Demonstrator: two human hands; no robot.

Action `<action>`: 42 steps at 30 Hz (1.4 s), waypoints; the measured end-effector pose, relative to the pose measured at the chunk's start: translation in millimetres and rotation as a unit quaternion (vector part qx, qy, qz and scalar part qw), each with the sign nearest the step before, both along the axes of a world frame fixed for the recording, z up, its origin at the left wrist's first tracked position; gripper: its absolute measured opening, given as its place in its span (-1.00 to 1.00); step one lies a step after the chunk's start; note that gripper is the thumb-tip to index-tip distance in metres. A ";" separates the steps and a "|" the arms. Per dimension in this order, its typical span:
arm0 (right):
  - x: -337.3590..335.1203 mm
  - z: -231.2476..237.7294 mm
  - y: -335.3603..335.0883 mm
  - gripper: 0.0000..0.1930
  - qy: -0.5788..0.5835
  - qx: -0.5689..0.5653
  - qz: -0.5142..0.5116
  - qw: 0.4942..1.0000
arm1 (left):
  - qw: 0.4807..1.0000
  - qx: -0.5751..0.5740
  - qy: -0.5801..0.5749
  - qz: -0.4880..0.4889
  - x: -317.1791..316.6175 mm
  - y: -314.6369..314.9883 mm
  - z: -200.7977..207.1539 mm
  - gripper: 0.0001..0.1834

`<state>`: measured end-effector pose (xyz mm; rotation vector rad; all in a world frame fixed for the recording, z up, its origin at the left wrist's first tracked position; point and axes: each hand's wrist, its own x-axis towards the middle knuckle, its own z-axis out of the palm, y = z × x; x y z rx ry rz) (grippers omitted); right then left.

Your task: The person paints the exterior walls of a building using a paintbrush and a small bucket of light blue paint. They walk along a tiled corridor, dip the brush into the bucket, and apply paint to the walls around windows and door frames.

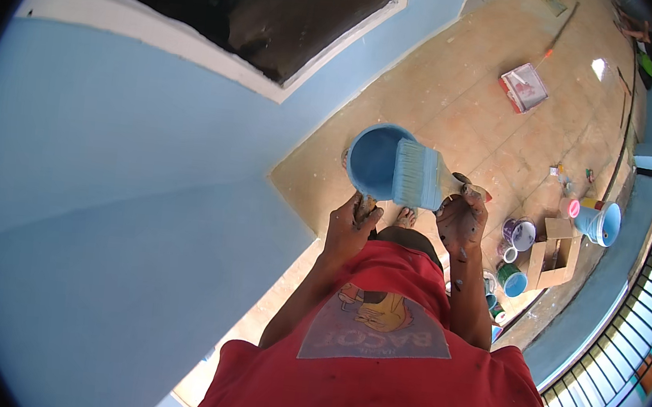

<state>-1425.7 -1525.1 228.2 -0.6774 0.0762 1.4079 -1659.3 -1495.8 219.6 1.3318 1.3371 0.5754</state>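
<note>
In front of my body I hold a small round paint pot (371, 158), blue with paint inside. My left hand (350, 225) is closed on it at its near side; part of the fingers is hidden below the pot. A wide flat paintbrush (425, 177) lies across the pot's right rim, its bristles coated light blue. My right hand (464, 223) is closed around the brush's handle, which points right. Paint spots mark the right hand and forearm. To my left stands the light blue wall (134, 154).
A dark window with a white frame (274, 89) is in the wall. On the tiled floor (446, 97) lie a red paint tray (524, 88) and a roller pole (564, 30). At right are a cardboard box (554, 261), several paint cans (512, 279), a blue bucket (599, 223) and a black railing (618, 334).
</note>
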 end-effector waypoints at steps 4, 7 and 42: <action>7.3 -33.7 57.1 -0.72 0.043 0.006 -0.011 0.999 | 0.998 -0.048 -0.015 -0.026 7.1 66.2 -12.1 -0.69; 6.2 -68.1 102.7 -0.75 0.083 0.046 -0.013 0.995 | 0.996 -0.075 -0.014 -0.052 6.0 118.7 -35.6 -0.70; -27.7 -620.1 507.8 -0.56 -0.054 0.298 -0.135 0.943 | 0.961 -0.138 -0.190 0.148 5.7 290.4 -555.3 -0.75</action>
